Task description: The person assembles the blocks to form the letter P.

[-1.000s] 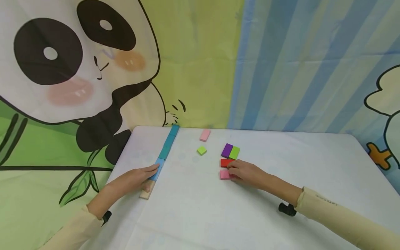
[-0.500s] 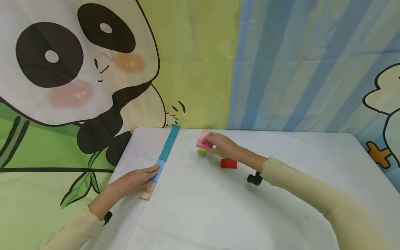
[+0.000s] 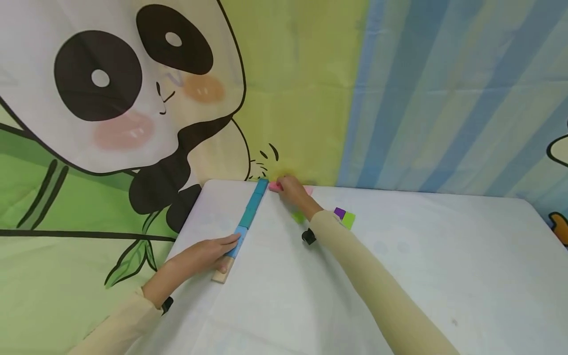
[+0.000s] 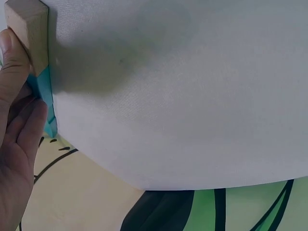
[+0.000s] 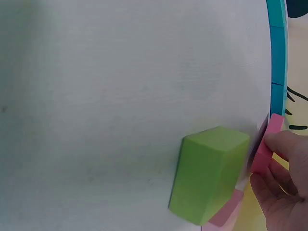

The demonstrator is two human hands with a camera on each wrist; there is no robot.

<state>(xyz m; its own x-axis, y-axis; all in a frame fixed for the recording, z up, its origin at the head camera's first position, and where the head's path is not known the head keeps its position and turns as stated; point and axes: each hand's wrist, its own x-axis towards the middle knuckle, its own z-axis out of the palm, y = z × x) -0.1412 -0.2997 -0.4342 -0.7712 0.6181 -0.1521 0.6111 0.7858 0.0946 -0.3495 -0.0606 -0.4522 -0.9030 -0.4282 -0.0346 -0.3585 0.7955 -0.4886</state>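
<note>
- Left hand (image 3: pixel 205 255), fingers fairly straight, touches the wooden block (image 3: pixel 219 276) and light-blue block (image 3: pixel 241 230).
- On the tabletop (image 3: pixel 399 271), a green block (image 5: pixel 209 175).
- Right hand (image 5: pixel 284 178) pinches a pink block (image 5: pixel 270 134) at the far end of the teal blocks (image 5: pixel 278 55), perhaps touching them.

A white surface (image 3: pixel 479 266) is under the left fingers (image 3: pixel 228 240) and the right fingers (image 3: pixel 280 181). Behind them is a big picture cloth (image 3: pixel 306 98). It shows a panda (image 3: pixel 153 101) with black eye patches, up and to the left of the right fingers. A green leaf (image 3: pixel 130 263) is left of the left fingers. Blue stripes (image 3: pixel 397 93) run down right of the right fingers. Far off to their right is an orange shape (image 3: pixel 561 229).
</note>
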